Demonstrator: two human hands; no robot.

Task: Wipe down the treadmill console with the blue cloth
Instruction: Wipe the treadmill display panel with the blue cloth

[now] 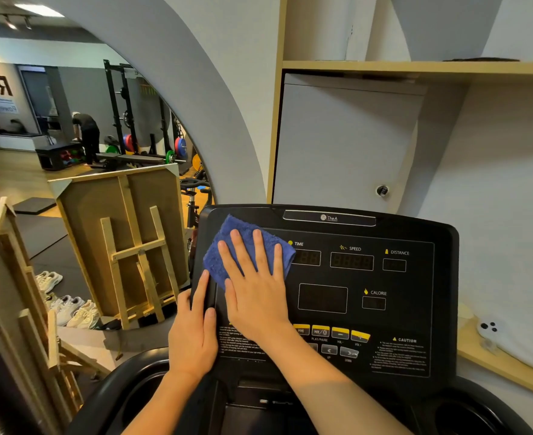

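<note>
On the upper left part of the treadmill console [384, 277], the blue cloth [227, 246] is spread flat and pressed down by the right hand [255, 284], whose fingers [238, 246] are extended and splayed rather than curled; nothing is pinched, the cloth being held by downward pressure alone, presumably so that a broad patch of panel is covered with each pass. The cloth overlaps the edge of the TIME display [307, 257], which is partly hidden beneath it. The left hand [193, 334] is laid along the console's left rim, its fingers loosely wrapped over the edge and grasping only that rim, apparently so that the panel is steadied against the wiping pressure. The SPEED, DISTANCE and CALORIE windows and the yellow buttons [331, 332] lie to the right, uncovered, so most of the panel is judged yet to be wiped. Beyond the console, a wooden shelf [415, 68] and a wall mirror [70, 120] are seen.
</note>
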